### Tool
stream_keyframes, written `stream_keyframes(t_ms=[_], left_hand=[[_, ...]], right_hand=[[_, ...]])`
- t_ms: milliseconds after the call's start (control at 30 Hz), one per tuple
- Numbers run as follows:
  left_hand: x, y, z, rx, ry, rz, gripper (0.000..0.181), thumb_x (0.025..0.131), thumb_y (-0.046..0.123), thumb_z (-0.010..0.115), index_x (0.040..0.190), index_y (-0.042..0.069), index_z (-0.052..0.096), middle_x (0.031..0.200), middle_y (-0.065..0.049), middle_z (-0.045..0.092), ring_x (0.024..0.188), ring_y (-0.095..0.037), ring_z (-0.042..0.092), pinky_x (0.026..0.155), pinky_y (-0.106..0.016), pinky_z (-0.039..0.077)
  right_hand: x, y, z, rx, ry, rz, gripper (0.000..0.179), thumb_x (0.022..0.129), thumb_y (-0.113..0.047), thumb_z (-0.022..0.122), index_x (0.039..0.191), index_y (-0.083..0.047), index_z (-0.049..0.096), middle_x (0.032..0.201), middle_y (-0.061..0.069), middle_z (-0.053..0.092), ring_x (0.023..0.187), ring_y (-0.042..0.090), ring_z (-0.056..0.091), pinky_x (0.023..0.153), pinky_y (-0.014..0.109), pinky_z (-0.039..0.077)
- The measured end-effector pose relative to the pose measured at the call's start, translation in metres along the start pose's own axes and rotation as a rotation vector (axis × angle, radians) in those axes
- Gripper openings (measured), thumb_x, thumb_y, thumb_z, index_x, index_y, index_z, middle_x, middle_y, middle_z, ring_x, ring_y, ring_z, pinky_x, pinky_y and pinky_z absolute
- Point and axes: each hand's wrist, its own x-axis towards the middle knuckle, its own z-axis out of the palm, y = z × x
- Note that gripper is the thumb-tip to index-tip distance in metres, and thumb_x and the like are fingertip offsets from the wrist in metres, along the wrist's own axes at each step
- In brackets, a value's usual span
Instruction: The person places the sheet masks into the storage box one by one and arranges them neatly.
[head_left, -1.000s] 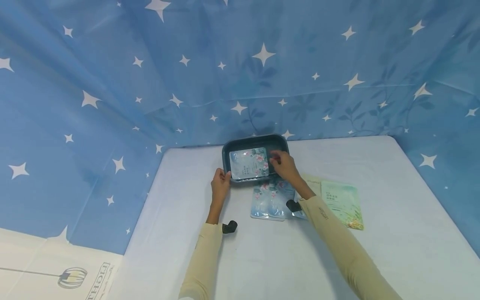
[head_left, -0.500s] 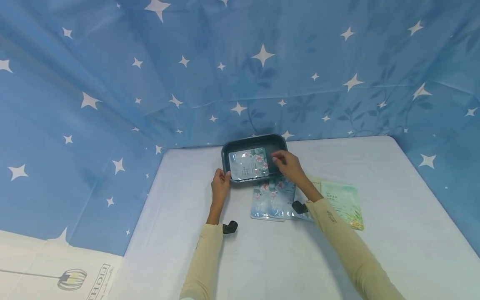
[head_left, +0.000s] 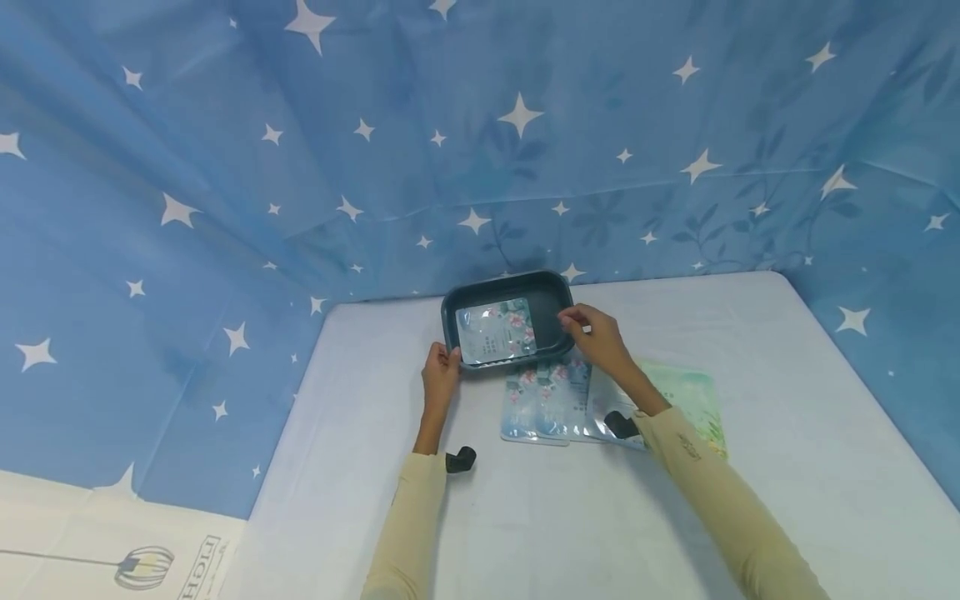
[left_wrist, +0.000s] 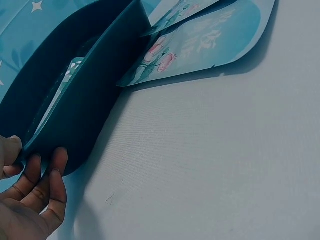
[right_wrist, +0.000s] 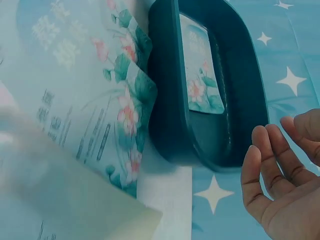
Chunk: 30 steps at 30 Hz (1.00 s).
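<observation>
A dark teal plastic tray (head_left: 551,321) stands at the back of the table. Inside it, toward the left, lies a flat blue sachet (head_left: 493,333) printed with pink flowers. My left hand (head_left: 440,377) pinches the tray's near left corner; in the left wrist view the thumb is at the rim and the fingers (left_wrist: 59,187) press the outer wall. At the tray's right end is my right hand (head_left: 602,340), its fingers loosely bent and holding nothing. Whether its fingertips touch the rim I cannot tell.
Several blue flowered sachets (head_left: 551,412) overlap on the white table (head_left: 525,517) just in front of the tray. A green sachet (head_left: 686,400) lies to their right, partly under my right forearm. A blue star-patterned curtain (head_left: 480,167) hangs close behind the tray.
My right hand has moved right, from over the tray's inside to its right end. The left hand keeps its hold on the corner, and the sachet in the tray stays put.
</observation>
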Motion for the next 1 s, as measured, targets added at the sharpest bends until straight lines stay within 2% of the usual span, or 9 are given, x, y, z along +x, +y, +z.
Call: stream_keyframes(t_ms=[100,200,333,600,733,833,900,1000], left_hand=[[-0.001,0.001,0.001,-0.006,0.004,0.0,0.016,0.099,0.021,0.057,0.094,0.009,0.047,0.077,-0.008,0.058,0.069,-0.016,0.057,0.062,-0.024,0.047],[-0.002,0.001,0.001,-0.015,0.004,0.006,0.017,0.099,0.021,0.057,0.094,0.008,0.048,0.077,-0.01,0.059,0.068,-0.015,0.058,0.062,-0.024,0.048],[-0.003,0.002,0.002,-0.018,0.0,0.008,0.019,0.099,0.022,0.057,0.094,0.007,0.047,0.076,-0.008,0.059,0.067,-0.013,0.058,0.062,-0.024,0.049],[-0.001,-0.002,0.002,-0.002,0.007,0.026,0.019,0.099,0.021,0.058,0.093,0.007,0.047,0.076,-0.009,0.059,0.067,-0.015,0.057,0.061,-0.025,0.047],[0.002,-0.004,0.001,-0.008,0.006,0.031,0.019,0.099,0.021,0.058,0.093,0.007,0.046,0.075,-0.009,0.057,0.066,-0.015,0.055,0.061,-0.027,0.047],[0.003,-0.004,0.001,-0.009,0.002,0.03,0.019,0.099,0.021,0.058,0.092,0.007,0.046,0.073,-0.007,0.055,0.065,-0.014,0.054,0.06,-0.027,0.046],[0.002,-0.004,0.001,-0.007,0.001,0.03,0.019,0.099,0.021,0.058,0.092,0.007,0.046,0.073,-0.005,0.054,0.065,-0.014,0.053,0.059,-0.026,0.045],[0.001,-0.002,0.002,-0.004,-0.001,0.027,0.019,0.099,0.021,0.058,0.092,0.007,0.046,0.072,-0.004,0.054,0.065,-0.013,0.053,0.059,-0.025,0.045]], right_hand=[[-0.004,0.003,-0.006,-0.018,0.019,0.006,0.017,0.097,-0.008,0.059,0.106,0.004,0.066,0.095,0.019,0.07,0.087,0.033,0.069,0.074,0.046,0.056],[-0.009,0.008,-0.013,-0.049,0.035,0.02,0.017,0.098,-0.011,0.059,0.105,0.002,0.067,0.093,0.017,0.071,0.083,0.03,0.069,0.071,0.036,0.057],[-0.018,0.014,-0.025,-0.078,0.05,0.038,0.017,0.098,-0.012,0.058,0.105,0.001,0.067,0.092,0.017,0.072,0.08,0.028,0.069,0.068,0.024,0.054],[-0.035,0.026,-0.05,-0.133,0.083,0.055,0.016,0.097,-0.009,0.058,0.103,0.003,0.067,0.091,0.018,0.072,0.078,0.032,0.07,0.067,0.009,0.045],[-0.043,0.035,-0.06,-0.161,0.075,0.092,0.018,0.099,-0.011,0.057,0.105,0.003,0.066,0.093,0.019,0.071,0.08,0.034,0.07,0.068,0.007,0.042],[-0.055,0.045,-0.067,-0.187,0.073,0.128,0.02,0.099,-0.013,0.057,0.105,0.004,0.066,0.096,0.021,0.07,0.083,0.036,0.069,0.067,0.011,0.045],[-0.066,0.052,-0.072,-0.201,0.067,0.151,0.022,0.099,-0.014,0.056,0.106,0.005,0.065,0.098,0.022,0.069,0.085,0.038,0.069,0.069,0.021,0.052],[-0.082,0.06,-0.079,-0.218,0.053,0.192,0.023,0.1,-0.015,0.056,0.107,0.005,0.064,0.101,0.024,0.068,0.088,0.041,0.067,0.075,0.044,0.055]])
